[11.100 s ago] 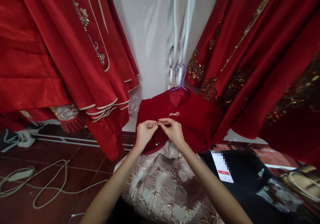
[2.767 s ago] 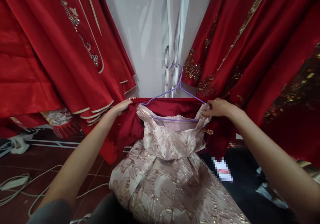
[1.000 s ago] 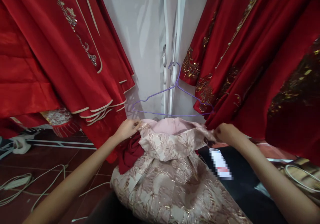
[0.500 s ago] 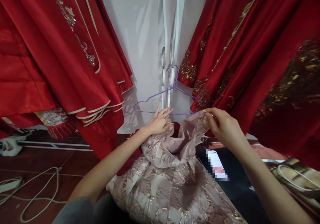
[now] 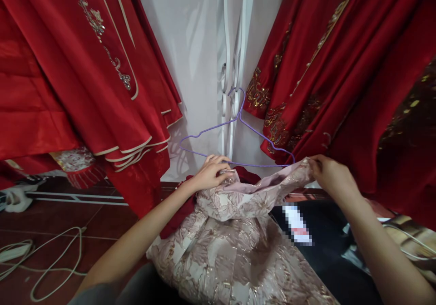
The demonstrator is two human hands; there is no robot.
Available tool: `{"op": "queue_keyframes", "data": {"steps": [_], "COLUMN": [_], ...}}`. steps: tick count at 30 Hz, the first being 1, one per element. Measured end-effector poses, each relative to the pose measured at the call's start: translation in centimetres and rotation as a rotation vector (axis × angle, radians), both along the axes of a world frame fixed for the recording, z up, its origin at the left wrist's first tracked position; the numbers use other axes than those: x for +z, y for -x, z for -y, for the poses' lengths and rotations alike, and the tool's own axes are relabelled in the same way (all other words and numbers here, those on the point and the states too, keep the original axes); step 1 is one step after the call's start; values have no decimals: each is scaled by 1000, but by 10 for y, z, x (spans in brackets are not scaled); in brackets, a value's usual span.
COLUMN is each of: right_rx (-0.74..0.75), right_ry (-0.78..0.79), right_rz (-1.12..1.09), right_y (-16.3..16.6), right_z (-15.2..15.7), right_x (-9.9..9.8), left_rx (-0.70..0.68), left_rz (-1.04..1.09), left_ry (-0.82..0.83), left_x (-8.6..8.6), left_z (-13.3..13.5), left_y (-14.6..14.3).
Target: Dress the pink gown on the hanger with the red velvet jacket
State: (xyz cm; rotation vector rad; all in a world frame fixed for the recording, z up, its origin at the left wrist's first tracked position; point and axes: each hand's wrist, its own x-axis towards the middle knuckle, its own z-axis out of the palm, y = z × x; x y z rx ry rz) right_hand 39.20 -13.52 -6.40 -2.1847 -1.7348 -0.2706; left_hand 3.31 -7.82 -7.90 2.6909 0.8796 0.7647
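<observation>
A pale pink brocade dress (image 5: 228, 250) with gold threading lies across my lap, its upper opening facing away from me and showing a plain pink lining. My left hand (image 5: 213, 173) grips the left side of the opening, thumb and fingers closed on the cloth. At the right, my right hand (image 5: 335, 173) pinches the edge of the dress and holds it stretched outward. Just beyond the opening is a purple wire hanger (image 5: 213, 127), hook upward, its lower bar close to my left fingers. Whether those fingers touch the bar, I cannot tell.
Red embroidered gowns hang at the left (image 5: 81, 78) and right (image 5: 316, 69), before white cabinet doors (image 5: 190, 46). A lit phone (image 5: 297, 225) rests on a dark surface at my right. White cable (image 5: 80, 250) lies coiled on the red tiled floor.
My right hand has moved right, pulling the opening's edge wide and flatter. My left hand has shifted slightly down and left. The hanger has tilted, its right end lower.
</observation>
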Motion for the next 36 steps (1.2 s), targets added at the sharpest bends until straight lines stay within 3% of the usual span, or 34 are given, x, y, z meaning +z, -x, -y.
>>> {"op": "queue_keyframes", "data": {"steps": [10,15,21,23,26,29,36], "right_rx": [-13,84,339,366,372,385,409], "right_ry": [78,-149,-446,-463,-344,-282,-323], "right_rz": [-18,-137,-254,-326,-400,-421,-447], "right_y": [3,8,42,57,74,78,63], "right_z": [-2,7,-6,-18,-30,-33,-41], "right_x": [2,9,31,34,32,28,25], "left_rx": [5,1,-45,-54,-14,111,773], "left_rz": [33,28,77,115,192,380,773], "left_ry": [8,11,127,159,178,160,-98], "left_x": [-1,0,1,1,0,-1,-18], "left_z": [1,2,5,6,4,-5,-21], "left_y": [0,-1,-10,-14,-16,-4,61]}}
